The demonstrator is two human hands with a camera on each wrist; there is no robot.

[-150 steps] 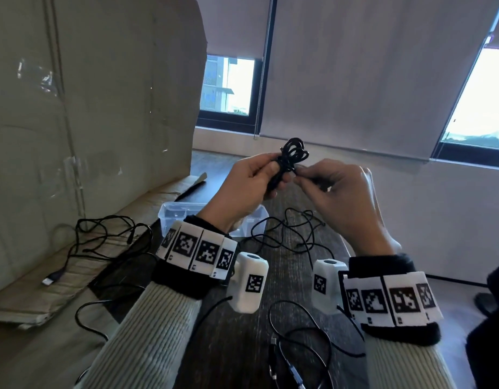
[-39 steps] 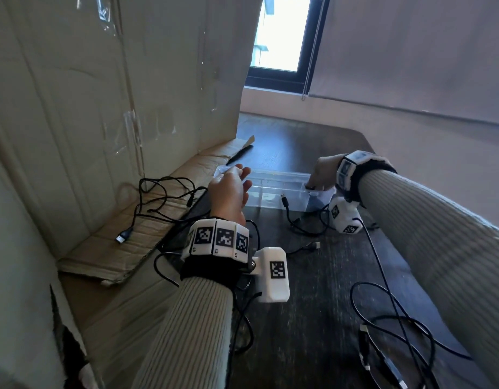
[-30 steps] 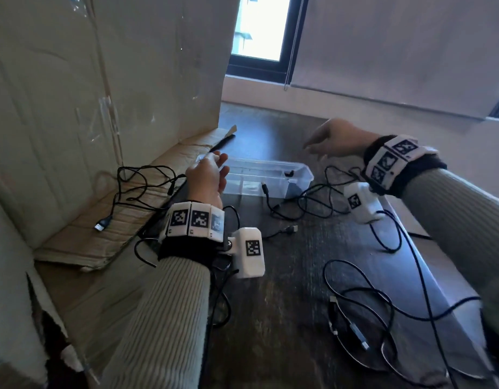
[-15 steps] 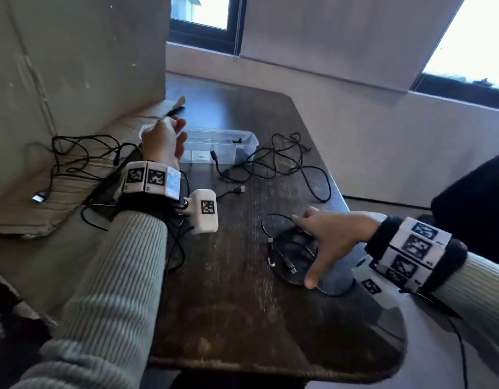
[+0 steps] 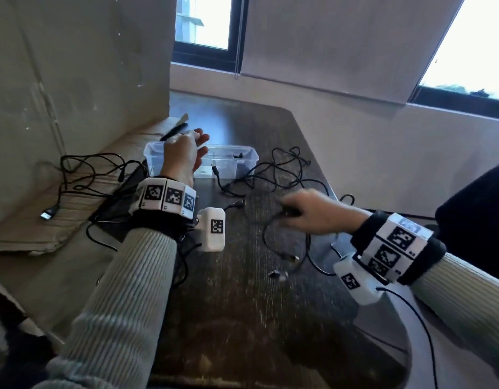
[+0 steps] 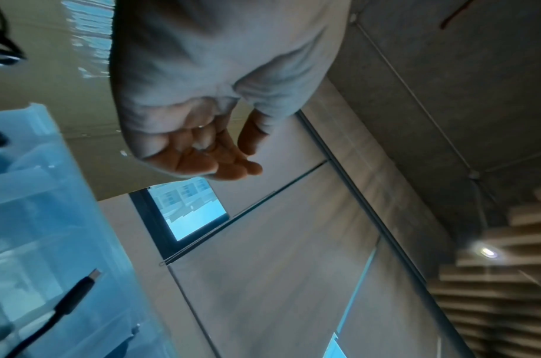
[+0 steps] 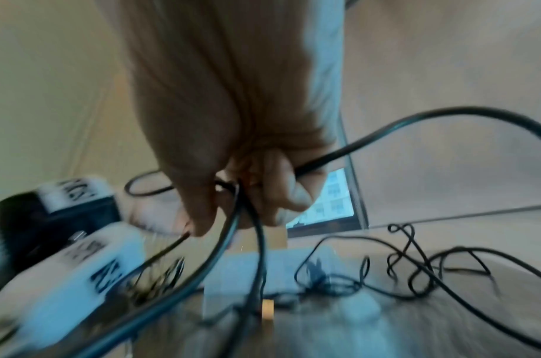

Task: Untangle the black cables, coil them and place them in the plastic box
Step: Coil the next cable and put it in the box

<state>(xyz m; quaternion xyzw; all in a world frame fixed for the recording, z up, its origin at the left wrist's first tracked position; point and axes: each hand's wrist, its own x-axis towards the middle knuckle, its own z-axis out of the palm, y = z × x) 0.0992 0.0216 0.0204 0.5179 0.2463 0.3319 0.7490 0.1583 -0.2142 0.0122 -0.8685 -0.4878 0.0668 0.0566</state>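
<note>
Right hand grips a black cable, lifting its loops above the table; left hand hovers relaxed and empty over the box; more cables lie beside it

The head camera looks forward and down across the table. Each wrist camera sits close behind its hand, facing along the fingers. All three views share the plastic box.
</note>
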